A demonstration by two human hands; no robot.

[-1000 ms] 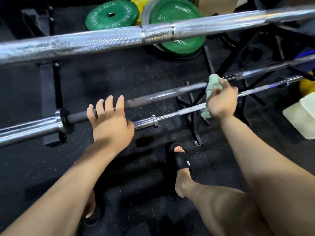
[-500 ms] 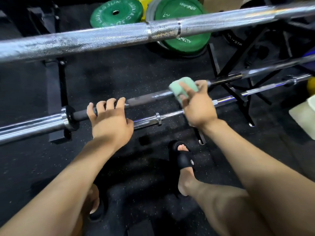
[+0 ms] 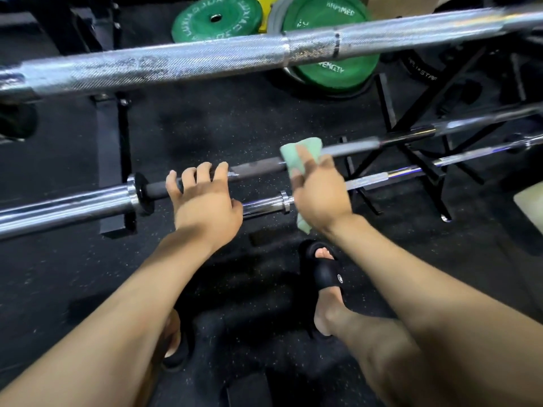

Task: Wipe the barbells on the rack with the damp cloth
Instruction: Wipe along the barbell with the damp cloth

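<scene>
- Since the earlier frames, right hand (image 3: pixel 318 189) and green cloth (image 3: pixel 299 155) have slid left along the dark barbell (image 3: pixel 258 168), now close to the left hand (image 3: pixel 205 201).
- Green cloth is wrapped over the dark barbell's shaft, a tail hanging below the right wrist.
- Right hand fingers curl over the cloth, grasping it against the bar.
- Left hand rests on the same shaft just right of the collar; fingers hook over the bar, thumb tucked under, grasping it.
- Dark barbell runs across mid-frame, chrome sleeve at left, lying on the black rack (image 3: pixel 411 160).
- Thinner chrome barbell (image 3: pixel 382 179) lies just nearer and lower, passing under both hands.
- Thick knurled chrome barbell (image 3: pixel 205 58) crosses the top of frame, closest to the camera.
- Green weight plates (image 3: pixel 217 19) lean behind it on the floor.
- Black slide sandal (image 3: pixel 324 270) on one foot below the right arm, standing on speckled black rubber floor (image 3: pixel 220 130).
</scene>
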